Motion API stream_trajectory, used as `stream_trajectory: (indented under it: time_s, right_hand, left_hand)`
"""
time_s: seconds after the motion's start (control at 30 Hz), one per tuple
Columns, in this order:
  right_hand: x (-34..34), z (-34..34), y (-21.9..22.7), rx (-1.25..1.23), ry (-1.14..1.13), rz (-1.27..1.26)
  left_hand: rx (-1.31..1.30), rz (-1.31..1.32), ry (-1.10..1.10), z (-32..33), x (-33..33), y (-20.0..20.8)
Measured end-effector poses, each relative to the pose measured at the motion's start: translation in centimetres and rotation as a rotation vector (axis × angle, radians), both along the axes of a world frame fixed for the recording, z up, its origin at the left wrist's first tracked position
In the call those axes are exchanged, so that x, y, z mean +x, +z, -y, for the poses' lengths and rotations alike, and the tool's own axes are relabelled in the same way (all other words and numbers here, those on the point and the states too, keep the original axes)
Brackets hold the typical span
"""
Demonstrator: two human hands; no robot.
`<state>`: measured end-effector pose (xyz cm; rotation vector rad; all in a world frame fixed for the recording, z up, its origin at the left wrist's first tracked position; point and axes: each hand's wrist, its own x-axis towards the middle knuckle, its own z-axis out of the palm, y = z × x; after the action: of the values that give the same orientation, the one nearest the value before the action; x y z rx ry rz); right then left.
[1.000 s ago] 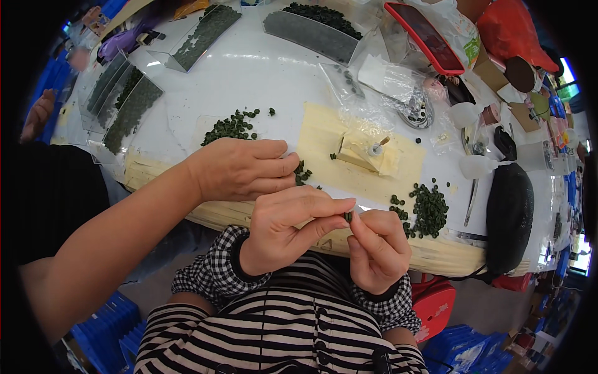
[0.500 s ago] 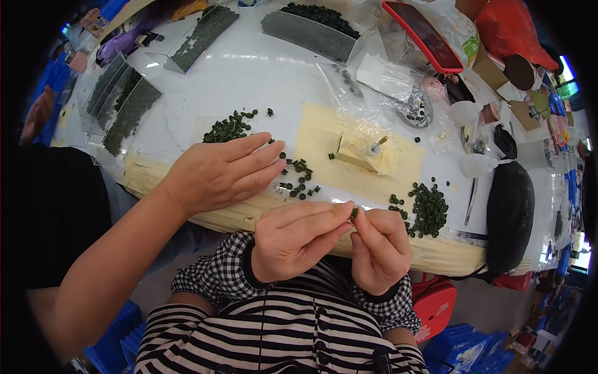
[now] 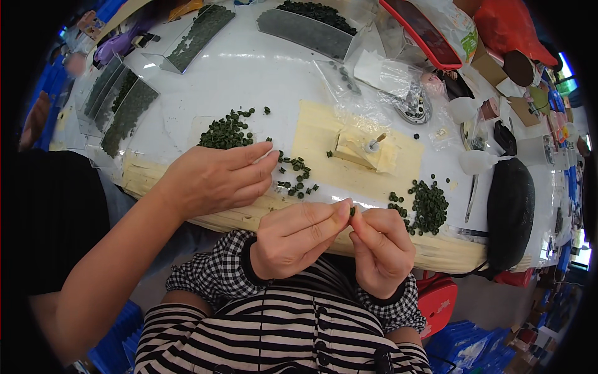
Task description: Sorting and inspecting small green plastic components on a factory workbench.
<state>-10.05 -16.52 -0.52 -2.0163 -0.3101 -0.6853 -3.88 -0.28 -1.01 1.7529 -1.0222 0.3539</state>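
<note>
My left hand point(image 3: 298, 240) and my right hand point(image 3: 383, 246) meet in front of my chest, just past the table's near edge. Between their fingertips they pinch one small dark green round piece point(image 3: 352, 212), so both hands are closed on it. Beyond them, a loose scatter of the same green pieces point(image 3: 300, 177) lies on the table. Right of my right hand is a denser pile of green pieces point(image 3: 430, 209). A yellow block point(image 3: 358, 153) with a small upright pin stands on a yellow sheet point(image 3: 311, 134) ahead of my hands.
From the left, another person's hand point(image 3: 218, 177) reaches over a heap of green pieces point(image 3: 227, 131). Clear trays of pieces point(image 3: 305, 31) stand at the back and left. A red-cased phone point(image 3: 430, 37), plastic bags and a black padded object point(image 3: 511, 215) line the right.
The other person's hand has shifted slightly left, uncovering more of the heap. My hands keep the same pinch on the green piece, with barely any movement.
</note>
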Motion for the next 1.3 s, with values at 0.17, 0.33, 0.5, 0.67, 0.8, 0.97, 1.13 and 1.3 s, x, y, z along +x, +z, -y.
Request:
stream_trajectory:
  time_s: [0.17,0.33,0.5,0.67,0.8,0.97,1.13,1.3]
  right_hand:
    - [-0.1,0.1,0.2,0.044,-0.002,-0.050]
    - [-0.1,0.2,0.7,0.054,0.007,-0.036]
    - [-0.1,0.2,0.7,0.052,-0.001,-0.023]
    - [-0.3,0.1,0.6,0.050,-0.004,-0.019]
    - [-0.3,0.0,0.6,0.036,-0.006,-0.017]
    - [-0.2,-0.2,0.4,-0.037,-0.029,0.035]
    - [-0.2,-0.1,-0.2,-0.110,-0.008,0.084]
    - [-0.3,-0.4,-0.6,-0.121,-0.022,0.089]
  left_hand:
    - [-0.070,-0.091,-0.013,0.2,0.0,-0.3]
    - [-0.140,-0.252,-0.057,0.1,-0.4,0.0]
    - [-0.164,-0.264,-0.053,0.2,-0.6,-0.1]
    - [-0.158,-0.219,-0.045,0.2,-0.6,0.1]
    - [-0.161,-0.178,-0.024,0.3,-0.6,0.0]
    - [-0.131,-0.160,0.012,0.3,-0.8,0.1]
    - [-0.121,-0.208,0.025,0.0,-1.3,-0.1]
    - [-0.110,-0.133,0.076,0.2,-1.5,-0.3]
